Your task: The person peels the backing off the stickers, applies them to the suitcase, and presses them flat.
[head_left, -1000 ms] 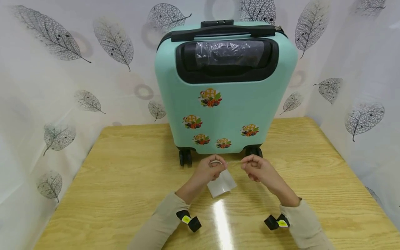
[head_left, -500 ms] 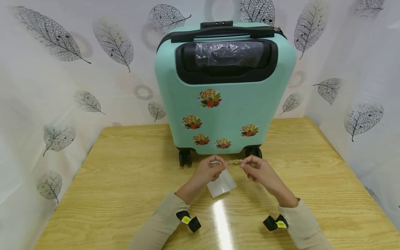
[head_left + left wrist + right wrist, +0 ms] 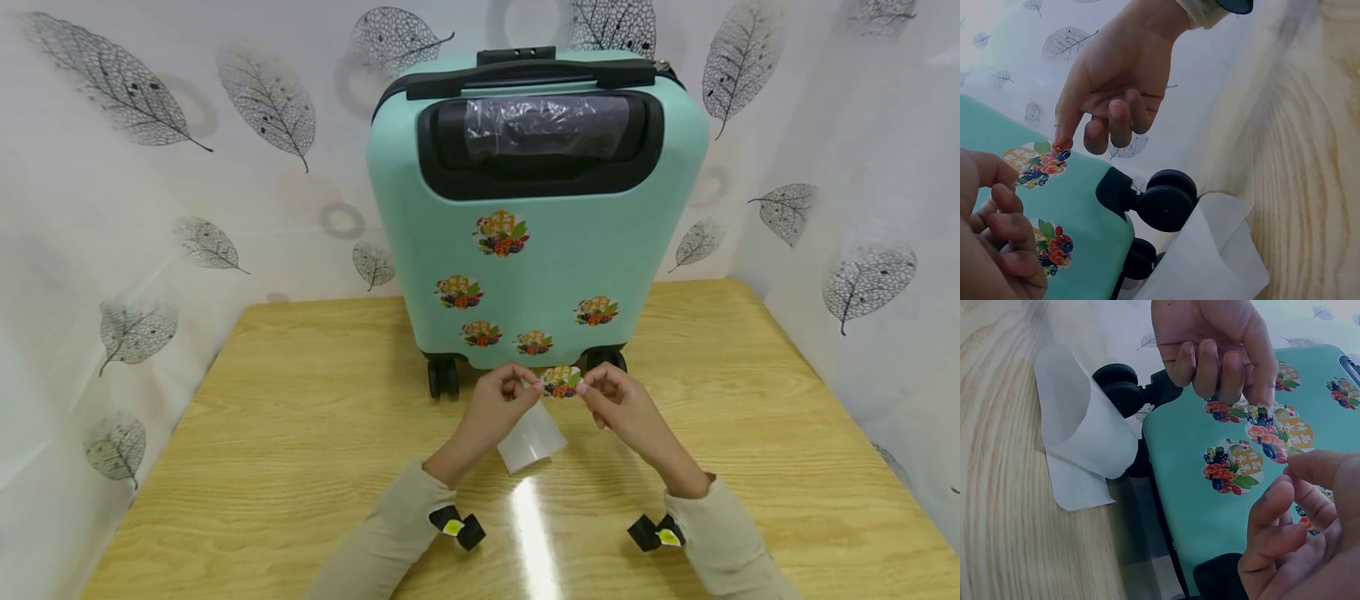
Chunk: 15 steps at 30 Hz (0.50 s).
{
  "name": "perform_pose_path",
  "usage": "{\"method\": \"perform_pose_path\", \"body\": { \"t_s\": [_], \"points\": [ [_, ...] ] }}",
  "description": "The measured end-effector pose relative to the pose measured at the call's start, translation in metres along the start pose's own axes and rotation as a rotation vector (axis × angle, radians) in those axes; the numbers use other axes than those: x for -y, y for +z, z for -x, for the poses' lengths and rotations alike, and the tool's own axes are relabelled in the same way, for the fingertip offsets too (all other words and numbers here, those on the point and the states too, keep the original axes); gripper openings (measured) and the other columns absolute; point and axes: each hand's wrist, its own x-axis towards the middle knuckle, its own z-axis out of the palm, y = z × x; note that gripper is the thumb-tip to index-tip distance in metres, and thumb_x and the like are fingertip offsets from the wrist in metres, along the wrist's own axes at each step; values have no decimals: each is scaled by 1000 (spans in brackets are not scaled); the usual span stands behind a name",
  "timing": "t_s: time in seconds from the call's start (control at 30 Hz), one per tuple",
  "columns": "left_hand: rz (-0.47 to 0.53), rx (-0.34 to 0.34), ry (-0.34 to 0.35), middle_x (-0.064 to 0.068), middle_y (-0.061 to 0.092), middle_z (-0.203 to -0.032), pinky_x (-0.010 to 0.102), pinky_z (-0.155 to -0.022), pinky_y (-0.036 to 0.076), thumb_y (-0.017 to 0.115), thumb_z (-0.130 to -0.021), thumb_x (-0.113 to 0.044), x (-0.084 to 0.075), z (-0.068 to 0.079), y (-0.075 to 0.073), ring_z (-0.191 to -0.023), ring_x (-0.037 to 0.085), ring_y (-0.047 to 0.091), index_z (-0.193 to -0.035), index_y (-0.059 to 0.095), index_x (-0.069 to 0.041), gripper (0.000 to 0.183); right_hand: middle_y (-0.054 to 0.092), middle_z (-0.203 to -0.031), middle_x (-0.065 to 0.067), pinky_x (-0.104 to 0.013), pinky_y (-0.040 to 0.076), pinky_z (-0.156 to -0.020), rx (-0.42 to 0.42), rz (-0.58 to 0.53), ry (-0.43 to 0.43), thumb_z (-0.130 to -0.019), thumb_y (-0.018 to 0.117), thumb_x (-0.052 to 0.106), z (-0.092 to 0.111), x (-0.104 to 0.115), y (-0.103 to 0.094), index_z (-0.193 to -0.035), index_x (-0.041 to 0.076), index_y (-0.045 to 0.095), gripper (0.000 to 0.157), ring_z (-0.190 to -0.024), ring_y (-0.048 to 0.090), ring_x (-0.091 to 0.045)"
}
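Observation:
A round fruit-print sticker (image 3: 561,382) is stretched between my two hands, low in front of a mint-green suitcase (image 3: 555,267). My left hand (image 3: 495,408) pinches its left edge between thumb and forefinger. At the opposite edge my right hand (image 3: 630,415) pinches it the same way. The right wrist view shows the held sticker (image 3: 1279,432) with its printed face visible, overlapping the suitcase behind. Several matching stickers, one of them low on the right (image 3: 596,311), are stuck on the suitcase front. Below my left hand a curled white backing sheet (image 3: 534,442) lies on the table.
The suitcase stands upright on black wheels (image 3: 443,377) at the back of the wooden table (image 3: 315,400). Clear plastic wraps its black handle (image 3: 547,127). A white leaf-patterned curtain (image 3: 300,192) hangs behind and at both sides.
The sticker between my hands has turned from edge-on to showing its printed face. Both hands have risen slightly, staying close together.

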Motion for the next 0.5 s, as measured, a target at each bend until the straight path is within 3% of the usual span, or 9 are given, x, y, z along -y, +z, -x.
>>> {"method": "perform_pose_path", "body": {
  "t_s": [0.23, 0.5],
  "points": [
    [-130, -41, 100, -2, 47, -63, 19, -49, 32, 64, -93, -17, -11, -4, 1, -51, 5, 37, -97, 65, -4, 13, 50, -66, -1, -29, 41, -49, -64, 61, -52, -98, 56, 17, -1, 5, -2, -97, 0, 57, 17, -53, 46, -15],
    [-315, -90, 226, -2, 44, -57, 20, -45, 28, 65, -92, -21, -35, -17, 2, -45, 6, 33, -92, 66, -12, 9, 53, -69, 4, -26, 42, -50, -225, 201, -81, -96, 61, 22, -8, 27, -11, -97, 4, 61, 18, -53, 48, -13]
  ]
}}
